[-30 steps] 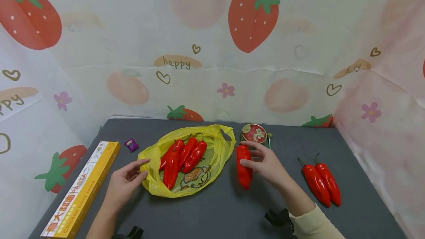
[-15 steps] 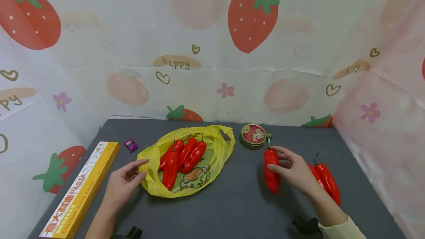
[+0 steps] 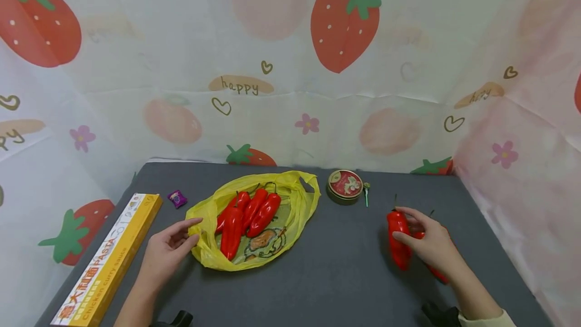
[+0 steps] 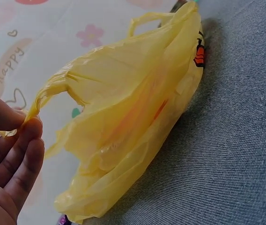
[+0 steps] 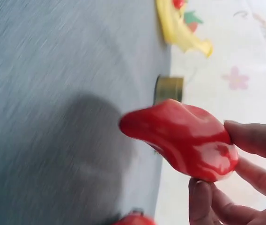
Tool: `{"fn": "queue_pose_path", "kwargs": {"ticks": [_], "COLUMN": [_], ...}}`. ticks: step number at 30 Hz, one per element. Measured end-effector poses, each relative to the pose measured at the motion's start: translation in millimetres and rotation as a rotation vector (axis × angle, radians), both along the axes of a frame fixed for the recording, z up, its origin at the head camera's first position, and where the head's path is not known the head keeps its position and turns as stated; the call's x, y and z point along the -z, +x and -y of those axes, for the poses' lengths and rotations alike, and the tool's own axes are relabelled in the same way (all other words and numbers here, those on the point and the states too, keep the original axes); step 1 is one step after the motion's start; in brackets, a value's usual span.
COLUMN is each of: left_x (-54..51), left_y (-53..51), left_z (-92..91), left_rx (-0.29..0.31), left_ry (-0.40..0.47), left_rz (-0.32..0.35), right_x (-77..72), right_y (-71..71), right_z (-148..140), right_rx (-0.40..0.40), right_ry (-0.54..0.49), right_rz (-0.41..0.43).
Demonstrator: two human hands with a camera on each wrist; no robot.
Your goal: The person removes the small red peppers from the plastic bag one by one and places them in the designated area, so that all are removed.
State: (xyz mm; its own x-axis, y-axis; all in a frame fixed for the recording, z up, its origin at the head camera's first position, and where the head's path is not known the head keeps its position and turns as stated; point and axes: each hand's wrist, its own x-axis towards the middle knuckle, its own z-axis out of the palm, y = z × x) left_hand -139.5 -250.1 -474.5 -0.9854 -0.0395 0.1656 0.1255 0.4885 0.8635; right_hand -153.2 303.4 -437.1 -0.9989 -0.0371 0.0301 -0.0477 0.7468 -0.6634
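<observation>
A yellow plastic bag (image 3: 301, 216) lies open on the dark grey cloth with several red peppers (image 3: 232, 233) inside. At its left rim, my left hand (image 3: 165, 251) pinches the bag's handle between thumb and finger, as the left wrist view shows. My right hand (image 3: 428, 238) holds one red pepper (image 5: 184, 138) by its stem end between thumb and fingers, above the cloth at the right. Behind that hand, other red peppers (image 3: 438, 272) lie on the cloth, mostly hidden by it in the head view.
A yellow pasta box (image 3: 109, 261) lies along the left edge. Behind it sits a small purple packet (image 3: 177, 199). A round red-lidded tin (image 3: 345, 186) and a small green-stemmed item (image 3: 366, 194) stand at the back. A strawberry-print curtain hangs behind.
My right hand has carried the red pepper rightward, away from the bag, toward the peppers lying at the right. The left hand stays at the bag's rim.
</observation>
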Motion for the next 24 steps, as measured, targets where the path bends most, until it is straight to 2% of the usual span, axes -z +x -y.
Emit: {"fn": "queue_pose_path", "kwargs": {"ticks": [7, 14, 20, 24], "left_x": [-1.3, -1.5, -1.1, -1.1], "left_y": [0.6, 0.5, 0.1, 0.2], "left_z": [-1.2, -1.1, -1.4, -1.3], "left_rx": [0.002, 0.004, 0.008, 0.009], "left_ry": [0.003, 0.008, 0.009, 0.009], "left_rz": [0.008, 0.006, 0.006, 0.008], "right_x": [6.2, 9.3, 15.6, 17.8], "right_y": [3.6, 2.3, -1.0, -1.6], "right_z": [-16, -19, -21, -24], "right_rx": [-0.027, -0.032, -0.028, -0.027], "right_ry": [0.103, 0.224, 0.232, 0.222], "right_rz": [0.018, -0.016, 0.036, 0.037]}}
